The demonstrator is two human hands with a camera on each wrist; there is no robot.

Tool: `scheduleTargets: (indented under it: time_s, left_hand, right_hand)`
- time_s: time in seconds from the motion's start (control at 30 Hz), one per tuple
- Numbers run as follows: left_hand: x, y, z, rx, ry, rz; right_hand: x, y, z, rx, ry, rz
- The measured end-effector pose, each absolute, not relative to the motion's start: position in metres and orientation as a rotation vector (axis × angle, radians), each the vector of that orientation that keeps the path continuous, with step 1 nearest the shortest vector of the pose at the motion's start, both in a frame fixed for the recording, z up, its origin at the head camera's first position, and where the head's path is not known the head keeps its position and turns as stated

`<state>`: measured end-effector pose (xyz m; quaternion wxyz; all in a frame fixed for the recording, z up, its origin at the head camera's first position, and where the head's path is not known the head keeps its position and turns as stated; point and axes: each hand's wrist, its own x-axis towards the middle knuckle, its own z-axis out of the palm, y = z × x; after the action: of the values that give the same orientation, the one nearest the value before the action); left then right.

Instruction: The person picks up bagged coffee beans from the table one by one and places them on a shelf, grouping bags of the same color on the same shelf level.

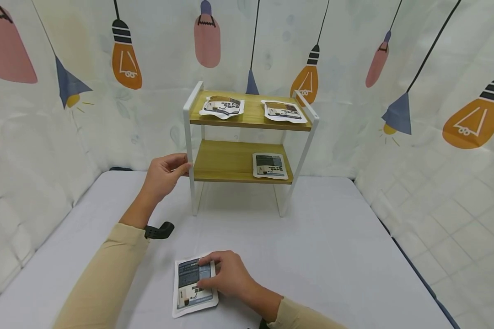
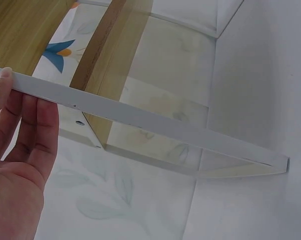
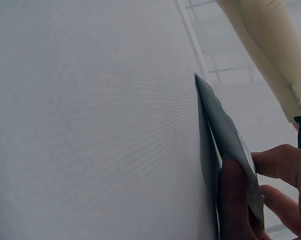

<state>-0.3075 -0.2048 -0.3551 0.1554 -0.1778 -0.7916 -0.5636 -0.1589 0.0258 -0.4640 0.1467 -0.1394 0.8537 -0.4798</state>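
Observation:
My left hand (image 1: pixel 164 176) grips the white left post of a small two-tier shelf (image 1: pixel 226 169), thumb on one side and fingers behind. In the left wrist view the fingers (image 2: pixel 43 130) sit close under the white metal bar (image 2: pixel 140 117). Low on the table, a flat white pouch (image 1: pixel 185 292) with a blue-grey printed front lies under my right hand (image 1: pixel 230 276). Thumb and fingers pinch its right side; in the right wrist view, the pouch (image 3: pixel 225 125) is seen edge-on between them, close to the tabletop.
Two similar pouches lie on the upper wooden board, one at left (image 1: pixel 222 107) and one at right (image 1: pixel 284 112). Another pouch (image 1: pixel 270 166) rests on the right of the lower board. Behind the white table (image 1: pixel 333 256) hangs a patterned curtain (image 1: pixel 156 114).

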Motion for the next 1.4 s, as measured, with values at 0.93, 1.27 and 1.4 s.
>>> scheduleTargets:
  time_s: [0.93,1.27,1.4]
  left_hand:
    - [-0.306,-0.204,-0.354,-0.488,-2.287,-1.597]
    - [-0.305,-0.203,-0.354,-0.483,-2.286,-1.594]
    - [-0.306,-0.203,-0.354,-0.485,-2.279,-1.598]
  right_hand:
    - [-0.177,0.066,-0.469,-0.379,2.369,-1.622]
    - [-0.182,0.073,-0.465,-0.338,2.311,-1.745]
    - [-0.185,0.074,-0.463,-0.330,2.303,-1.759]
